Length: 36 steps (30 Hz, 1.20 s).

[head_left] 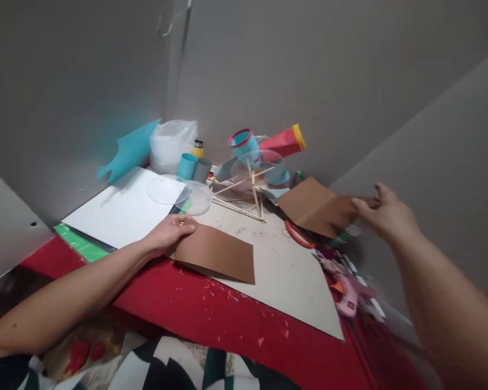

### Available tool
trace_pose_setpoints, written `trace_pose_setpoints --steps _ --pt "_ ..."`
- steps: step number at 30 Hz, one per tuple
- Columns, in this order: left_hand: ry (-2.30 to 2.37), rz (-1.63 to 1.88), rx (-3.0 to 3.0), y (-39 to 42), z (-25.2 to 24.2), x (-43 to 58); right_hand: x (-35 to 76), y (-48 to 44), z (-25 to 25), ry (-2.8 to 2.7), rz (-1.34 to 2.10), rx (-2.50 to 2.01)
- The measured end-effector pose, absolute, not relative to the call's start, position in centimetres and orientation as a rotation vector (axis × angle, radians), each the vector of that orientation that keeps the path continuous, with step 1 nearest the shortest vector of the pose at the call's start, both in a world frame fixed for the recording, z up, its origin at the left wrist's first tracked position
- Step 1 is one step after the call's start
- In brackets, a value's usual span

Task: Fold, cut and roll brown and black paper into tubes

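Observation:
My left hand [169, 232] lies on the left end of a brown paper sheet [217, 253] that rests on a grey cardboard mat [284, 276]. The fingers curl over the sheet's edge and grip it. My right hand [384, 214] pinches the right edge of a second brown paper sheet [315, 207], held slightly above the clutter at the right. Between the two sheets stands a model made of wooden sticks [248, 197] with blue paper cups [244, 143] and a red paper cone [284, 141].
A white sheet [122, 211] and clear plastic discs [174, 192] lie at the left, with blue paper, a plastic bag and small tubes behind. Red-handled scissors [299, 235] and a pink glue gun [347, 292] lie at the right. Grey walls enclose the red-covered surface [211, 314].

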<state>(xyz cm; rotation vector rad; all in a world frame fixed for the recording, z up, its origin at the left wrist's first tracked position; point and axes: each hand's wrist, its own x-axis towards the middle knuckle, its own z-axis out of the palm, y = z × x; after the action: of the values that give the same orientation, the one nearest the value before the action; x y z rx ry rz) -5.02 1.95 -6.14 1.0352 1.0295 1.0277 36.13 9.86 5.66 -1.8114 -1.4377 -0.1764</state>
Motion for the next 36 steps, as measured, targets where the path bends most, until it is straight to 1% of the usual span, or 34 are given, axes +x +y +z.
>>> trace_pose_setpoints --steps 2,3,5,6,8,10,12,13,15,17,19,24,30,33,36 --pt "0.979 1.077 0.960 2.1 -6.0 -5.0 36.0 8.4 4.7 -1.406 -0.188 -1.844" --pt "0.957 1.094 0.931 2.0 -5.9 -4.9 35.4 7.5 3.9 -1.394 -0.165 -1.785" --pt "0.921 1.127 0.888 1.8 -5.6 -4.8 33.4 5.2 1.9 -1.381 0.020 -1.632" --pt "0.907 1.144 0.878 1.8 -5.4 -4.8 32.1 3.9 0.8 -1.326 0.199 -1.583" --pt "0.886 1.175 0.876 1.6 -5.2 -4.7 29.3 1.4 -1.3 -1.200 0.690 -1.504" --pt "0.864 1.179 0.882 1.3 -5.0 -4.4 26.7 -0.4 -2.9 -1.013 1.109 -1.419" --pt "0.831 1.160 0.882 0.8 -4.9 -3.9 24.6 -1.3 -3.7 -0.843 1.409 -1.306" --pt "0.813 1.142 0.882 0.5 -4.9 -3.6 23.7 -1.4 -3.9 -0.806 1.496 -1.233" --pt "0.795 1.094 0.912 -0.1 -4.7 -3.0 22.6 -1.2 -3.8 -0.784 1.521 -1.092" --pt "0.802 1.025 0.944 -0.9 -4.3 -2.5 22.0 -1.0 -3.4 -0.770 1.438 -1.016" --pt "0.801 0.954 0.982 -1.7 -3.7 -2.3 21.9 -0.8 -3.2 -0.756 1.371 -0.995" --pt "0.737 0.815 1.071 -3.1 -1.5 -2.3 22.8 -0.5 -3.4 -0.768 1.393 -0.969" --pt "0.729 0.639 1.597 -2.7 0.7 -0.8 23.5 -0.2 -4.1 -0.737 1.415 -0.960" --pt "0.746 0.513 1.677 -1.8 0.9 0.5 23.6 -0.4 -4.1 -0.816 1.305 -0.975" --pt "0.792 0.470 1.588 -0.7 0.4 1.7 23.8 -0.7 -3.6 -0.909 1.129 -1.020"
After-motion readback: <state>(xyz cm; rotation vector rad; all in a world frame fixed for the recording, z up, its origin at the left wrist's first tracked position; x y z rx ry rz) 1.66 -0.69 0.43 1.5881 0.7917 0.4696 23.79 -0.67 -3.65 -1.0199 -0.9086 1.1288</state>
